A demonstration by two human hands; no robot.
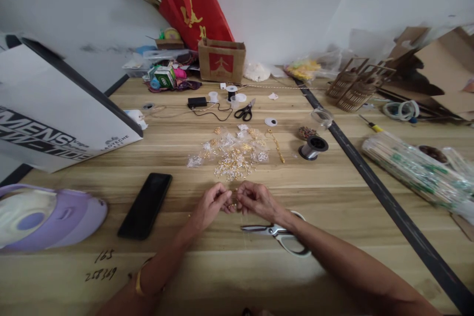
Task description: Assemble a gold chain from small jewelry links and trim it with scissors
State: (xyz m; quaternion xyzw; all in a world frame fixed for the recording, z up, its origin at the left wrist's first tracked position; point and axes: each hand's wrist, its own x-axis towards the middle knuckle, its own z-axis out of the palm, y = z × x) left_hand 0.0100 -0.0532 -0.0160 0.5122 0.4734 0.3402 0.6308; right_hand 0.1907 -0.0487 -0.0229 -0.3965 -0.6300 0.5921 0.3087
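Note:
My left hand (215, 202) and my right hand (257, 201) meet fingertip to fingertip just above the wooden table, both closed in a pinch. Small gold-coloured bits show between them, too tiny to name. Beyond the fingers lies a loose pile of gold and clear beads (234, 164), with small clear plastic bags (229, 142) of more beads behind it. White-handled scissors (274, 230) rest partly under my right forearm, blades pointing left. A gold chain (276, 145) lies to the right of the bags.
A spool of thin wire (313, 148) stands near a jar of mixed beads (308, 132) on the right. Black scissors (245, 110) lie farther back. On the left are a black phone (145, 206), a purple visor (79, 215) and a large white box (62, 108).

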